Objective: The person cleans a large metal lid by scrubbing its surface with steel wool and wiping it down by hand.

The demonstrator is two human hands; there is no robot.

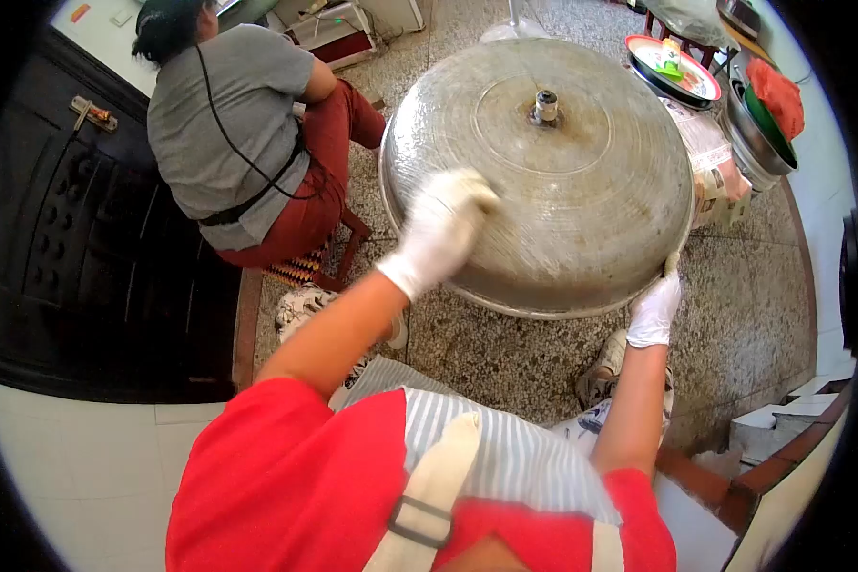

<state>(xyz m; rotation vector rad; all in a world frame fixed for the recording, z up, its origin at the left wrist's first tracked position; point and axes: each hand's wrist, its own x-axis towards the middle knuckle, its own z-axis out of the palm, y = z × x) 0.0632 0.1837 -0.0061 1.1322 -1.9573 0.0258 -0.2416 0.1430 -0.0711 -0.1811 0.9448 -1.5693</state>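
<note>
A large round metal pot lid [591, 172], domed and dull silver with a small knob [545, 107] on top, fills the middle of the head view. Its surface looks wet and streaked. My left hand [445, 221], in a white glove, presses on the lid's near left part; it is smeared by motion. Its fingers are curled, and what lies under them is hidden. At the near right edge, my right hand [656, 303], gloved too, grips the lid's rim with its fingers partly hidden.
Left of the lid, a person in a grey shirt [229, 124] sits on a low stool [348, 238], back toward me. A tray [701, 84] and stacked basins [767, 133] stand at the right. A black door [114, 257] is at the left, above speckled floor [734, 286].
</note>
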